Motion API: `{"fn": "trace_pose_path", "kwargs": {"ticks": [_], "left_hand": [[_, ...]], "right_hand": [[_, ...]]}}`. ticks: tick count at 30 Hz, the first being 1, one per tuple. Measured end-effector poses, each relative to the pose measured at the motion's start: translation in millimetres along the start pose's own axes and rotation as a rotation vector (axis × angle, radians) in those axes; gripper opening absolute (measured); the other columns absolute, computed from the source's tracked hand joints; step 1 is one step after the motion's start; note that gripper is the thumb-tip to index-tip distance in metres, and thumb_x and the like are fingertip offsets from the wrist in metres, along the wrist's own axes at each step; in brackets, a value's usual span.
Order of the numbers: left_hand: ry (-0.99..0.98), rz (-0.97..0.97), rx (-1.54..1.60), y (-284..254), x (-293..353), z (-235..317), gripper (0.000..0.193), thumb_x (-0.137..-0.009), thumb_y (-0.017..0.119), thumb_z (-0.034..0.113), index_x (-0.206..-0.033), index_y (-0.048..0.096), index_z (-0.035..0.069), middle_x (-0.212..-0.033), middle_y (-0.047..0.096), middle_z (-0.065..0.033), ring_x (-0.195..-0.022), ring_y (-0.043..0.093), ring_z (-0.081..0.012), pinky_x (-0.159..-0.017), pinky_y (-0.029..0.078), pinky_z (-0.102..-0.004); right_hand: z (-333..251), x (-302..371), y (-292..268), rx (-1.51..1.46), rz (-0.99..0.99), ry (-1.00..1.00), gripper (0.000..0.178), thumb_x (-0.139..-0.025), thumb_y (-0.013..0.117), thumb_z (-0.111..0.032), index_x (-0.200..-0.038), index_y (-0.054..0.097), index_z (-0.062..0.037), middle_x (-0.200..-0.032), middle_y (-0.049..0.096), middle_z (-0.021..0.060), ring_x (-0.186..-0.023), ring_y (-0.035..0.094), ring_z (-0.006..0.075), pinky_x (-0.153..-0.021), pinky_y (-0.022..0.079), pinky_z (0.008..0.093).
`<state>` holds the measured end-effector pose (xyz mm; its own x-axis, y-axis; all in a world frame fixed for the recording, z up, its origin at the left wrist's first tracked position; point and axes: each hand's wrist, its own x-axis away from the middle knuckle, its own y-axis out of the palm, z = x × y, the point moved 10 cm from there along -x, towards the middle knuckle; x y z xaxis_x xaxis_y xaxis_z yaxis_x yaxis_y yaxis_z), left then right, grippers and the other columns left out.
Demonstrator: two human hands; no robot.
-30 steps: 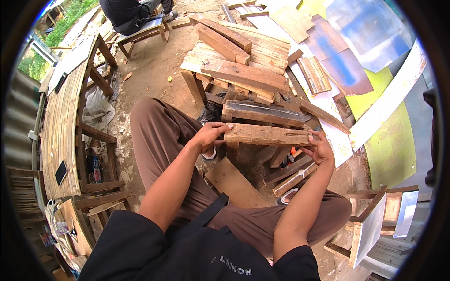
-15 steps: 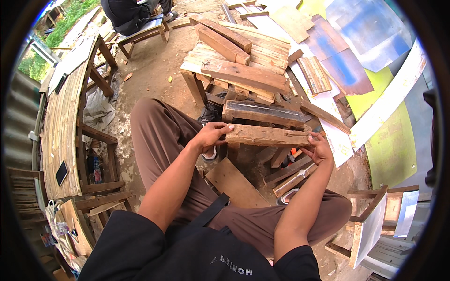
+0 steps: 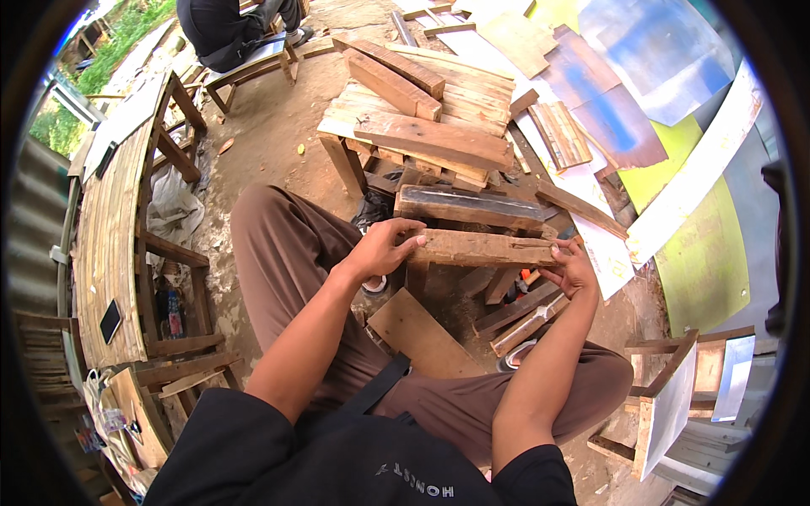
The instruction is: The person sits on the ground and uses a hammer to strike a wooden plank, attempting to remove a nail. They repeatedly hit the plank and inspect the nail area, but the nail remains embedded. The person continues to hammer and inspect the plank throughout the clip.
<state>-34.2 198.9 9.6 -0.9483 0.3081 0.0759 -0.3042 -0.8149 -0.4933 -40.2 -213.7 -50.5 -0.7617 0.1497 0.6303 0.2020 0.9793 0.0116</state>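
Observation:
A rough brown wooden block (image 3: 485, 247) is held level in front of me, over my lap. My left hand (image 3: 384, 250) grips its left end, thumb on the near face. At the other end, the fingers of my right hand (image 3: 572, 268) are closed round the wood. Just beyond lies a dark-topped wooden beam (image 3: 468, 207) on a low support. Farther off, a slatted wooden table (image 3: 485, 84) carries several thick timber pieces, among them a long brown plank (image 3: 434, 139).
A bamboo-slat bench (image 3: 110, 244) with a phone (image 3: 110, 321) stands at left. Below the block lie a flat board (image 3: 422, 337) and loose timber (image 3: 530, 325). Painted sheets (image 3: 658, 63) cover the right side. A small wooden frame (image 3: 645, 413) stands at lower right; a person (image 3: 224, 34) sits far left.
The wooden block has tilted slightly and its left end has lowered a little. My left hand has shifted its hold, with the thumb farther over the block's end. My right hand stays at the other end.

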Motion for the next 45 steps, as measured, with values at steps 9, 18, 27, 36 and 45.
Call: {"fn": "trace_pose_path", "kwargs": {"ticks": [9, 18, 27, 36, 45], "left_hand": [[0.194, -0.201, -0.202, 23.6, 5.1, 22.4, 0.076, -0.088, 0.084, 0.027, -0.151, 0.050, 0.000, -0.141, 0.060, -0.0229, -0.134, 0.057, -0.0391, -0.114, 0.046, -0.0452], [0.238, -0.239, -0.170, 35.1, -0.2, 17.3, 0.071, -0.090, 0.083, 0.022, -0.146, 0.045, -0.001, -0.139, 0.054, -0.0222, -0.132, 0.054, -0.0430, -0.111, 0.047, -0.0456], [0.277, -0.206, -0.438, 41.3, -7.5, 18.3, 0.070, -0.081, 0.090, 0.035, -0.125, 0.049, 0.000, -0.123, 0.057, -0.0213, -0.123, 0.058, -0.0425, -0.103, 0.050, -0.0494], [0.217, -0.193, -0.395, 47.7, -13.9, 8.3, 0.067, -0.079, 0.091, 0.034, -0.118, 0.049, -0.001, -0.117, 0.056, -0.0240, -0.112, 0.060, -0.0471, -0.093, 0.052, -0.0516], [0.212, -0.200, -0.437, 45.6, -0.2, 8.9, 0.062, -0.084, 0.088, 0.032, -0.117, 0.047, 0.000, -0.116, 0.054, -0.0208, -0.113, 0.060, -0.0447, -0.096, 0.052, -0.0517]], "right_hand": [[-0.5, 2.6, -1.3, 0.033, 0.013, -0.001, 0.021, -0.104, 0.068, -0.013, -0.124, 0.062, -0.0148, -0.119, 0.073, 0.0139, -0.106, 0.076, 0.0320, -0.088, 0.066, 0.0458], [0.6, 2.1, -3.8, 0.047, -0.007, 0.014, 0.032, -0.105, 0.066, -0.015, -0.136, 0.058, -0.0112, -0.123, 0.071, 0.0132, -0.107, 0.074, 0.0304, -0.092, 0.064, 0.0480], [-0.2, 5.8, -2.9, 0.068, -0.026, 0.014, 0.032, -0.103, 0.069, -0.015, -0.133, 0.059, -0.0117, -0.122, 0.071, 0.0125, -0.108, 0.074, 0.0301, -0.090, 0.065, 0.0470], [-1.5, 10.7, -4.8, 0.070, -0.035, 0.009, 0.032, -0.102, 0.071, -0.014, -0.132, 0.060, -0.0121, -0.122, 0.069, 0.0135, -0.107, 0.073, 0.0323, -0.087, 0.065, 0.0489], [-4.4, 21.7, 5.0, 0.065, -0.157, 0.005, 0.033, -0.097, 0.075, -0.016, -0.126, 0.061, -0.0125, -0.116, 0.067, 0.0095, -0.099, 0.071, 0.0260, -0.084, 0.065, 0.0509]]}}
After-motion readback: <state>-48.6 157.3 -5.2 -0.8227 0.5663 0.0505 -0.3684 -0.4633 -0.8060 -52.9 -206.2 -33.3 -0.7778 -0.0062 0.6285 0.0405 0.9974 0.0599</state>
